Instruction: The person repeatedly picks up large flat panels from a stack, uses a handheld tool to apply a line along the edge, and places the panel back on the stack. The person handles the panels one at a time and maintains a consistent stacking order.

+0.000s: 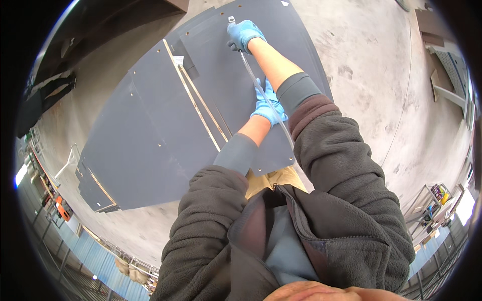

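Note:
My right hand, in a blue work glove, is closed around a hose-fed hand tool at the far part of a large dark grey panel. The tool's silver tip sticks out beyond my fingers; its body is hidden in my grip. From under that hand a clear hose runs back toward me, passing over my left glove and along my right sleeve. My left hand, also gloved in blue, rests on the grey panel nearer to me, fingers outstretched and apart.
Small holes dot the panel, and pale wooden strips show along gaps between its boards. A white label lies near one strip. Tan material shows beneath the near edge. Far left, a person's dark-clothed legs stand on the concrete floor. Shelving stands right.

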`<state>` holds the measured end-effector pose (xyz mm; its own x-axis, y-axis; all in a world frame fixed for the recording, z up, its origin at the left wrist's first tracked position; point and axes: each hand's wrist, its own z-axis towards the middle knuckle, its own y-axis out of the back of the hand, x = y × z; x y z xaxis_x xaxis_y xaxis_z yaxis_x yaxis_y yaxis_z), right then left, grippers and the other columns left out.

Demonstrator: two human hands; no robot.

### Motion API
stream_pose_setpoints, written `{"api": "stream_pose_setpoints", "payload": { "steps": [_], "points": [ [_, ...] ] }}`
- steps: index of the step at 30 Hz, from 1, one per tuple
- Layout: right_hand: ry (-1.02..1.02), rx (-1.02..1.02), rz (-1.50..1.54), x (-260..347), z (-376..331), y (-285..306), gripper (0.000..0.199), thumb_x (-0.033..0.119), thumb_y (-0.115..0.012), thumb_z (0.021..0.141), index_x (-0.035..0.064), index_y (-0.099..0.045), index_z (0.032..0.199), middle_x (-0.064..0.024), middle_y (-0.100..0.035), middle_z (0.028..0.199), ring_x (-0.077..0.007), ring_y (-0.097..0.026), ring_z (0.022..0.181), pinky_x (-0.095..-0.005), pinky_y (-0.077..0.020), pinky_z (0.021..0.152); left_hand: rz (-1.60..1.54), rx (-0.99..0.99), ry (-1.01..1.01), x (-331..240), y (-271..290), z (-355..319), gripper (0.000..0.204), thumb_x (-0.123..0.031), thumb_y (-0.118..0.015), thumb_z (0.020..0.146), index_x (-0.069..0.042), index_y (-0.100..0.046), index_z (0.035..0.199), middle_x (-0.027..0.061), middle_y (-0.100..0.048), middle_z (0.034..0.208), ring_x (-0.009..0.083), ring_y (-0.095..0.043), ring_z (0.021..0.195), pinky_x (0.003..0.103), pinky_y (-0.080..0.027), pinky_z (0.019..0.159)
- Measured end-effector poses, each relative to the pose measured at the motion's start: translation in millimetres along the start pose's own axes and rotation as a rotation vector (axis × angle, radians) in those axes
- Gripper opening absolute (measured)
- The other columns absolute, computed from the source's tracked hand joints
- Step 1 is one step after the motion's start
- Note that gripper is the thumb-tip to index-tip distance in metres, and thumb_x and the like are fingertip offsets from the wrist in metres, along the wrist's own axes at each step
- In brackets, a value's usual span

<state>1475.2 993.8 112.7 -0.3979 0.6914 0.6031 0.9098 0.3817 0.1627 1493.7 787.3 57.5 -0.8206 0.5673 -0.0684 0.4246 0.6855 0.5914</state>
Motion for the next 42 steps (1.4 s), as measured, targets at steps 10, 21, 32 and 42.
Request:
{"api": "stream_pose_setpoints", "payload": {
  "steps": [10,21,32,42],
  "points": [
    [0.014,0.491,-0.313,-5,-26,-107,0.068,0.06,-0.051,0.108,-0.0032,-0.071,0.094,-0.014,-0.078,0.082,-0.0193,-0.065,0.056,-0.0389,-0.0545,0.059,0.446,-0.511,0.021,9,-14,-9,0.072,-0.062,-0.036,0.109,-0.025,-0.026,0.171,0.011,-0.022,0.178,0.0375,-0.017,0.165,0.069,-0.01,0.131],
    [-0.025,0.586,-0.455,-2,-40,-86,0.06,0.058,-0.054,0.108,0.0028,-0.064,0.087,-0.0116,-0.074,0.076,-0.0152,-0.062,0.053,-0.0349,-0.0501,0.054,-0.607,-0.613,0.031,-15,-59,39,0.067,-0.057,-0.035,0.112,-0.017,-0.032,0.166,0.0093,-0.03,0.175,0.0306,-0.026,0.161,0.055,-0.021,0.131],
    [0.054,0.139,-0.09,37,18,-94,0.061,0.049,-0.052,0.109,-0.0084,-0.063,0.091,-0.0257,-0.078,0.095,-0.0214,-0.065,0.057,-0.0361,-0.0527,0.058,2.779,-0.194,0.23,10,-12,-8,0.063,-0.065,-0.037,0.11,-0.021,-0.045,0.154,0.0031,-0.055,0.157,0.0257,-0.049,0.146,0.045,-0.039,0.123],
    [0.026,1.021,-0.897,-1,-111,-126,0.067,0.065,-0.051,0.105,0.0033,-0.069,0.086,-0.0068,-0.074,0.075,-0.0175,-0.065,0.058,-0.0372,-0.0562,0.062,0.787,-0.634,0.368,-6,-65,34,0.066,-0.067,-0.035,0.107,-0.033,-0.037,0.163,0.0075,-0.029,0.176,0.0377,-0.029,0.16,0.067,-0.023,0.123]
  ]
}}
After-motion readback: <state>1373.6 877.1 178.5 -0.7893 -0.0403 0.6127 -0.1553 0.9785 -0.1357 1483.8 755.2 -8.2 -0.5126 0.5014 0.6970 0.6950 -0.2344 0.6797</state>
